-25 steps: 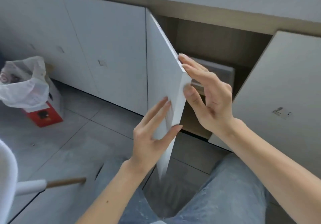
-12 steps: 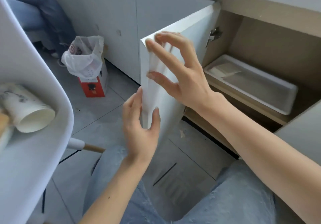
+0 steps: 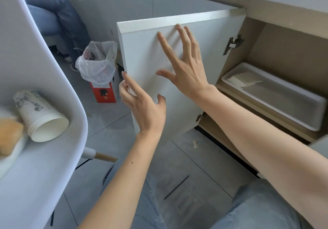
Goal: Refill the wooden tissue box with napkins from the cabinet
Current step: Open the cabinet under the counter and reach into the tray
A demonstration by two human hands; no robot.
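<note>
The white cabinet door (image 3: pixel 209 38) stands swung wide open to the left. My right hand (image 3: pixel 184 65) is spread flat against its inner face, fingers apart. My left hand (image 3: pixel 142 108) is open at the door's free edge, its fingertips touching that edge. Inside the cabinet, a white plastic tray (image 3: pixel 301 111) sits on the wooden shelf, with a stack of pale napkins (image 3: pixel 246 79) lying at its left end. The wooden tissue box is not clearly in view.
A white moulded chair (image 3: pixel 44 166) fills the left side, holding a tipped paper cup (image 3: pixel 40 116) and something tan. A red box lined with a white plastic bag (image 3: pixel 97 65) stands on the tiled floor beyond the door. Another person's legs (image 3: pixel 56 10) are at the upper left.
The door has swung from barely ajar to fully open leftward. My right hand went from gripping its edge to lying flat on its inner face. The tray with napkins came into view.
</note>
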